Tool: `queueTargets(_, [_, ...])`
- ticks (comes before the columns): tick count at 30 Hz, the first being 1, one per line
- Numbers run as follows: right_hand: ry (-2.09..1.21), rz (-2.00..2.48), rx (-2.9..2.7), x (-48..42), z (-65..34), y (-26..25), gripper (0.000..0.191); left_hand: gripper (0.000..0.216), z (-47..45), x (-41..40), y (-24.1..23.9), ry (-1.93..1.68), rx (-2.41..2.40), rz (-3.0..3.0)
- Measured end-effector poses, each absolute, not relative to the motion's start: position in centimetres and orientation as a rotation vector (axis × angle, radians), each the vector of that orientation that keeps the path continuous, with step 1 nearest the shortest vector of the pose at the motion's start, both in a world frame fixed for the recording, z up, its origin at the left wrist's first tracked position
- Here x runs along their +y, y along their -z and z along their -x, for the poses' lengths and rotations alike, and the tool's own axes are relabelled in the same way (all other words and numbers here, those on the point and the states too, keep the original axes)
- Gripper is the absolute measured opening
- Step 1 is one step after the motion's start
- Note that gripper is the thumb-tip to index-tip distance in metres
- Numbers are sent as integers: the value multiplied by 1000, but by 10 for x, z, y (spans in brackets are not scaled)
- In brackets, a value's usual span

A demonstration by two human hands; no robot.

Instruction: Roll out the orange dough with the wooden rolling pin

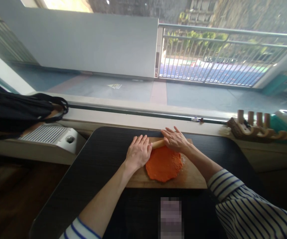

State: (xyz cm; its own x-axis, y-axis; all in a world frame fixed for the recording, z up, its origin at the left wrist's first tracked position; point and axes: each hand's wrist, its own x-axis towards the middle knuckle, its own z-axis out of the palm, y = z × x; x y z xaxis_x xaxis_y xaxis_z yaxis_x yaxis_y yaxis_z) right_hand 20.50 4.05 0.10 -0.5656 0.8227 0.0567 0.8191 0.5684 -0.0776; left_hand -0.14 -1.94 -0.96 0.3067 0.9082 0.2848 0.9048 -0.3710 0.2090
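A wooden rolling pin lies across the far edge of a flat, roughly round sheet of orange dough. My left hand rests palm down on the pin's left end, its fingers stretched forward. On the right end lies my right hand, flat as well, with fingers extended and slightly spread. Both hands cover the ends of the pin, so only its middle shows. Under the dough is a wooden cutting board, with whitish specks by the dough's right edge.
The board sits on a dark table against a window sill. A blurred-out object lies at the near side. Left are a black bag and a white slatted unit; right, a wooden rack stands on the sill.
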Motion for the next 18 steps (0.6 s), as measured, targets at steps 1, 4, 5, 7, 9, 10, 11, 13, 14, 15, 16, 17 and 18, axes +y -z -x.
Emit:
queueTargets(1, [-63,1426,-2705,38,-206,-2,48,48,1,-21,9,-543,1758,-2544])
queueTargets(4, [-70,1439,-2710,30,-207,-4,49,48,0,-26,8,-535,1748,-2560])
queueTargets(5, [-73,1443,-2709,27,-207,-5,50,48,-1,-27,7,-555,1738,-2556])
queueTargets(7, [-79,1455,-2705,23,-209,-5,50,47,-2,-30,8,-605,1720,-2541])
queueTargets(9, [-85,1460,-2705,18,-210,-6,51,46,-2,-33,9,-634,1712,-2536])
queueTargets(10, [-88,1460,-2706,16,-211,-6,52,45,-3,-34,9,-634,1714,-2542])
queueTargets(11, [-88,1459,-2706,14,-211,-6,52,45,-3,-35,10,-629,1718,-2553])
queueTargets(13, [-83,1456,-2704,10,-213,-5,53,45,-4,-39,12,-615,1727,-2580])
queueTargets(14, [-79,1456,-2703,7,-214,-5,53,45,-4,-41,13,-613,1729,-2592])
queueTargets(15, [-74,1456,-2703,4,-215,-4,53,44,-5,-43,14,-615,1727,-2602])
queueTargets(16, [-70,1456,-2703,1,-216,-4,53,44,-5,-45,15,-622,1720,-2614])
queueTargets(17, [-67,1455,-2704,-2,-217,-3,53,43,-5,-48,16,-632,1711,-2627])
queueTargets(18, [-62,1454,-2705,-4,-218,-2,53,42,-5,-50,17,-645,1704,-2642])
